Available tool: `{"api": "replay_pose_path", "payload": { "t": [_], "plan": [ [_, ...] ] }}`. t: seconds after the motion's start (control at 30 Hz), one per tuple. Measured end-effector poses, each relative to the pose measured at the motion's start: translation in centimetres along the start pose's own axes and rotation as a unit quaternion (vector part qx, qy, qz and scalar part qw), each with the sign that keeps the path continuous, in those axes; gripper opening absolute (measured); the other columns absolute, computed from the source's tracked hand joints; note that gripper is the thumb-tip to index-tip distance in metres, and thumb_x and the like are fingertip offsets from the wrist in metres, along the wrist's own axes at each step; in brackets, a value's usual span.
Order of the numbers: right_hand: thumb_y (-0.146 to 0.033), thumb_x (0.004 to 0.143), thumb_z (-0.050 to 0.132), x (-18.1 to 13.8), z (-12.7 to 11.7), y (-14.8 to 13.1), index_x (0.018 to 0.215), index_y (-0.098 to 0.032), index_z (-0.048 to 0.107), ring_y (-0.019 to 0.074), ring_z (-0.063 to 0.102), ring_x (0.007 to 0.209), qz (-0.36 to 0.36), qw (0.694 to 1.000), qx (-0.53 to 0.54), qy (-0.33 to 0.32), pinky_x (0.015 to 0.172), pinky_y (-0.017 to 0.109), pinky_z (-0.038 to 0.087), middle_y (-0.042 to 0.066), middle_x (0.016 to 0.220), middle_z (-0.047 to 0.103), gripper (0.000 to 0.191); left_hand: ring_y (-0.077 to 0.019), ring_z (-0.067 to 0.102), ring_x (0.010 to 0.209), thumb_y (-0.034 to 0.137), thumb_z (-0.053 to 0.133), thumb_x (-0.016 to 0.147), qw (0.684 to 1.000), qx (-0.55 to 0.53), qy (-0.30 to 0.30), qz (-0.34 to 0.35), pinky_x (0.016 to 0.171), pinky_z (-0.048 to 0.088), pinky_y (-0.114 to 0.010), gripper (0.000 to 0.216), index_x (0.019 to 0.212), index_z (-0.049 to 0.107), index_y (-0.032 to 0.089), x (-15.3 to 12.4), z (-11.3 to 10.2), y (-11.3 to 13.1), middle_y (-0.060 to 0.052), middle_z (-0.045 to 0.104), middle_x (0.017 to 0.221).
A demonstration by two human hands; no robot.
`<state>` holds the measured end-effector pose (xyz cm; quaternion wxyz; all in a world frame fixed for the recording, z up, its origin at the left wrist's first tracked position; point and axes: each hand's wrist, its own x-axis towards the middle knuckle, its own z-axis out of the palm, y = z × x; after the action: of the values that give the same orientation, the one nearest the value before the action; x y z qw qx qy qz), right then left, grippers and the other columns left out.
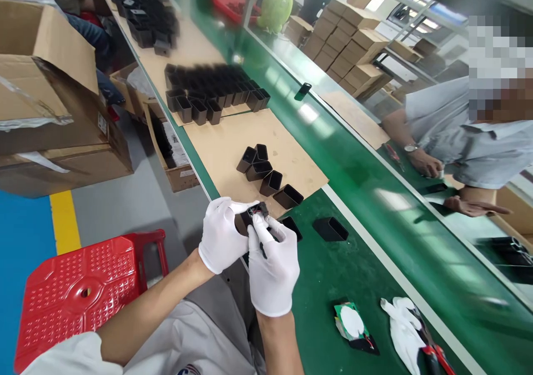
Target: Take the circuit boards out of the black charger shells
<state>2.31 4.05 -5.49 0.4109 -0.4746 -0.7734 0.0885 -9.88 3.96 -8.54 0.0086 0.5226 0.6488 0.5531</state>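
Both my hands wear white gloves and meet at the table's near edge. My left hand grips a small black plastic housing with thin red wires showing at its open end. At that same end the fingers of my right hand are pinched together on a dark part, partly hidden by the glove. Just past my right hand lie a black case and another black case on the green table. Several more open black cases stand on brown cardboard beyond.
A green circuit board with a white round pad lies right, near a crumpled white glove and red-handled pliers. Rows of black cases stand farther off. A red stool and cartons are left; a co-worker's hand rests opposite.
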Motion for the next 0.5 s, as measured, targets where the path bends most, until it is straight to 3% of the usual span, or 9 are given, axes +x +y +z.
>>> {"api": "replay_pose_path", "payload": {
  "t": [0.17, 0.5],
  "plan": [
    [-0.03, 0.106, 0.066, -0.3, 0.3, 0.5, 0.127, -0.03, 0.085, 0.0242, 0.077, 0.104, 0.015, 1.0, 0.001, -0.009, 0.087, 0.037, 0.068, 0.012, 0.113, 0.073, 0.029, -0.0293, 0.079, 0.09, 0.018, 0.076, 0.077, 1.0, 0.008, 0.001, 0.016, 0.095, 0.063, -0.052, 0.026, 0.1, 0.065, 0.025, -0.2, -0.1, -0.3, -0.006, 0.083, 0.096],
    [-0.03, 0.104, 0.068, -0.3, -0.1, -0.4, 0.123, -0.032, 0.087, 0.0247, 0.076, 0.109, 0.05, 0.998, 0.04, -0.006, 0.092, 0.038, 0.067, 0.013, 0.117, 0.073, 0.027, -0.0303, 0.078, 0.097, 0.016, 0.076, 0.081, 1.0, -0.006, 0.009, 0.019, 0.1, 0.058, -0.053, 0.026, 0.104, 0.066, 0.023, 0.0, -1.1, 0.3, -0.008, 0.083, 0.104]
  ]
}}
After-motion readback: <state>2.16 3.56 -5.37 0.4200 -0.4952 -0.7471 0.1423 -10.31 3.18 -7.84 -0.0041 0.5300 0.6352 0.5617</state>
